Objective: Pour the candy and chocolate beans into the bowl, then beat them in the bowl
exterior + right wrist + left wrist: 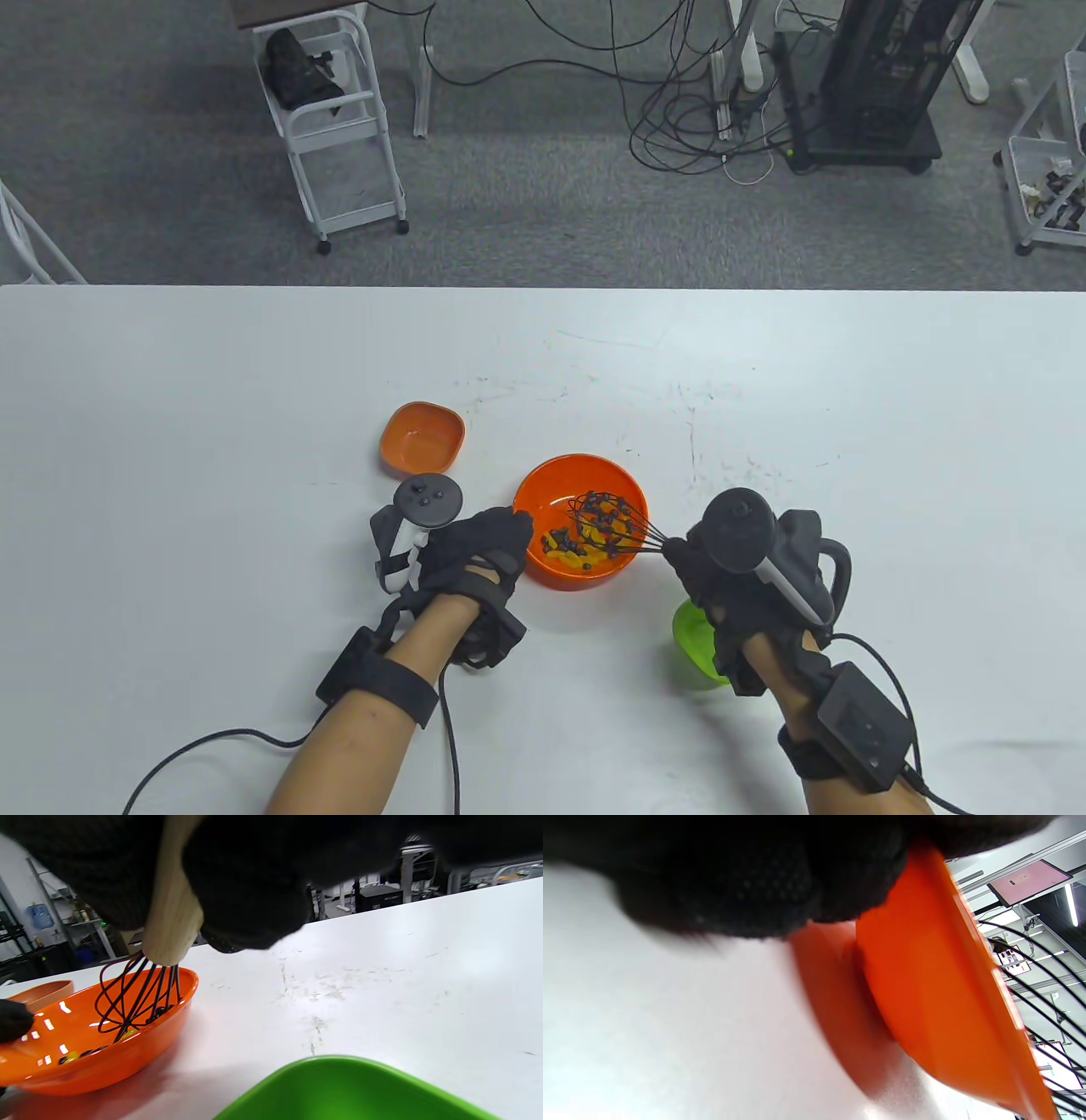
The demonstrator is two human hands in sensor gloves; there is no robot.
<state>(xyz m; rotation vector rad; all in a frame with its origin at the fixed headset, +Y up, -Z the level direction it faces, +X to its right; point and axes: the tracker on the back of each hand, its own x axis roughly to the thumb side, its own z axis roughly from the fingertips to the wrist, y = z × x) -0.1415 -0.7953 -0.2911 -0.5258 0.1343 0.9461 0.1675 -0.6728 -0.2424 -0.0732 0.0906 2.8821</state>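
Observation:
A round orange bowl (pixel 543 492) sits mid-table with yellow candy (pixel 570 558) and dark chocolate beans (pixel 560 538) in its bottom. My right hand (pixel 721 569) grips the pale wooden handle (pixel 172 921) of a black wire whisk (pixel 609 519), whose wires (pixel 135 997) dip into the bowl (pixel 85 1065). My left hand (pixel 479 548) holds the bowl's left rim; in the left wrist view its gloved fingers (pixel 734 887) lie against the orange wall (pixel 937 993).
A small empty orange dish (pixel 422 435) stands behind and left of the bowl. A green dish (pixel 697 643), (pixel 356 1090) sits under my right wrist near the front edge. Carts, cables and a rack stand on the floor beyond the table.

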